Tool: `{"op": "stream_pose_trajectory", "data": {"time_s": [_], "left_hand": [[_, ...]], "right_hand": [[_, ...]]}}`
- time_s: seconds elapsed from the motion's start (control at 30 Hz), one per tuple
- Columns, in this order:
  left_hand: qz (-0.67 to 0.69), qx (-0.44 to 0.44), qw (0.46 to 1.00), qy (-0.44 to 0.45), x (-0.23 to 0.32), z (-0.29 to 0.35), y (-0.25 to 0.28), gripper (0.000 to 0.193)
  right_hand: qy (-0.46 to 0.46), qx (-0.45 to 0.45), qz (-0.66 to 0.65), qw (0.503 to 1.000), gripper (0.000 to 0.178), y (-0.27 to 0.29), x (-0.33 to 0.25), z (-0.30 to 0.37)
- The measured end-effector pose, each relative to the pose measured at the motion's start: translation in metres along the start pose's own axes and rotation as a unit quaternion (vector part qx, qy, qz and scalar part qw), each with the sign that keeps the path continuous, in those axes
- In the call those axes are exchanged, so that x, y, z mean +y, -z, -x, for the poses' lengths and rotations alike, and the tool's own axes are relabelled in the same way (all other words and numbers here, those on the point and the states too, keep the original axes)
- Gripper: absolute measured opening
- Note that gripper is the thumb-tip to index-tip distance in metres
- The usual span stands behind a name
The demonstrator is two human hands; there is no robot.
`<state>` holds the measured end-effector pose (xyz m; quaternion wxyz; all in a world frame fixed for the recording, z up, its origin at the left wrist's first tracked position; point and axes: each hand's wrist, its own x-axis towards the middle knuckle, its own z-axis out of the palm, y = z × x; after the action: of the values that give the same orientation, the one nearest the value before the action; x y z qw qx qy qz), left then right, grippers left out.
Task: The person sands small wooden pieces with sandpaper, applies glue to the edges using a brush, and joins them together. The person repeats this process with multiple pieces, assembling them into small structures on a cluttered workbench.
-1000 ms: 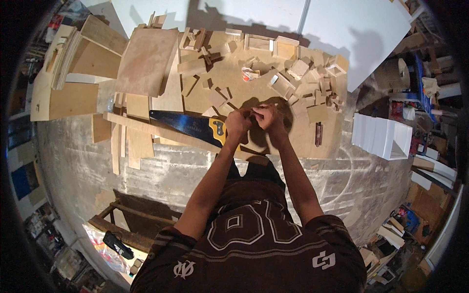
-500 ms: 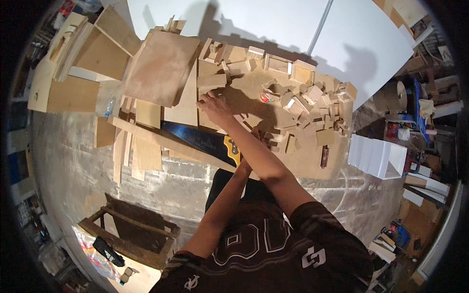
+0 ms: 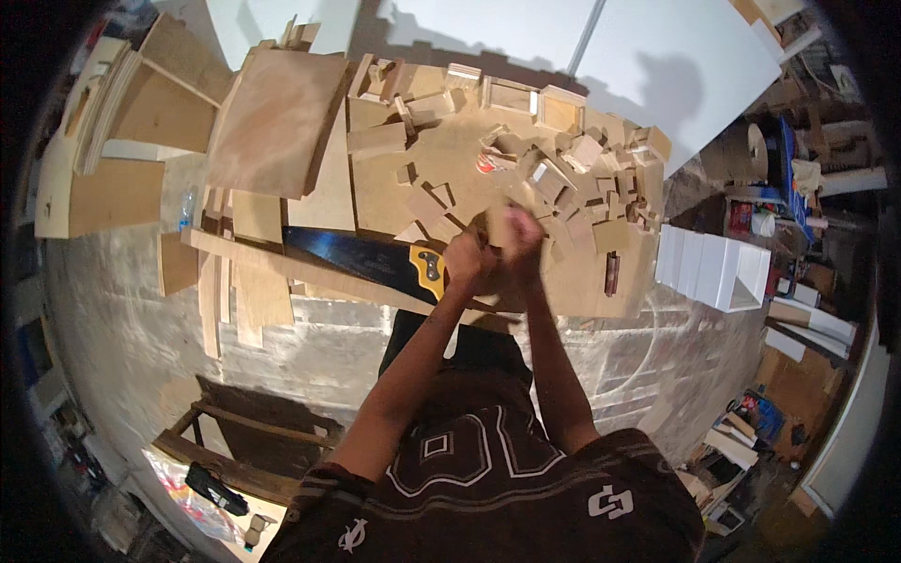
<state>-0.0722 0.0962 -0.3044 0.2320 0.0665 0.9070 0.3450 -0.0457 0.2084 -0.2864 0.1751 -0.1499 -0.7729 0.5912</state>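
Over the front of the workbench, my two hands are close together. My left hand [image 3: 468,261] is closed, its fingers curled round something they hide. Just to its right, my right hand [image 3: 521,236] is smeared by motion but looks closed against a small tan wooden block [image 3: 496,227]. Left of my left hand lies a handsaw [image 3: 352,258] with a dark blade and a yellow and black handle [image 3: 430,269]. Small wood offcuts [image 3: 434,202] lie just beyond my hands, and more wooden blocks [image 3: 554,183] are heaped to the right.
A large brown board [image 3: 272,122] rests on the bench's left part, above a long wooden strip [image 3: 282,267]. Small open wooden boxes [image 3: 561,108] line the back edge. On the right stands a white box-shaped unit [image 3: 713,267]; a dark wooden frame [image 3: 253,446] stands lower left.
My right hand has come back from the offcuts at the left, uncrossing my arms, and is now beside my left hand. The view has shifted slightly.
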Motion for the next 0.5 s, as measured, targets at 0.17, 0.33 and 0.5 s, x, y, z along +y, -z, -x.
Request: {"op": "stream_pose_trajectory", "data": {"time_s": [0.17,0.33,0.5], "left_hand": [[0.013,0.031,0.999,0.014,-0.004,0.002,0.002,0.02],[0.012,0.024,1.0,0.002,-0.005,-0.002,-0.002,0.016],[0.001,0.043,0.999,-0.006,0.0,-0.001,0.001,0.015]], "right_hand": [[-0.3,0.14,0.071,0.941,0.032,0.093,0.023,0.057],[-0.168,0.127,0.239,0.948,0.023,0.077,0.059,0.093],[-0.18,0.142,0.369,0.9,0.026,0.063,0.037,0.083]]}}
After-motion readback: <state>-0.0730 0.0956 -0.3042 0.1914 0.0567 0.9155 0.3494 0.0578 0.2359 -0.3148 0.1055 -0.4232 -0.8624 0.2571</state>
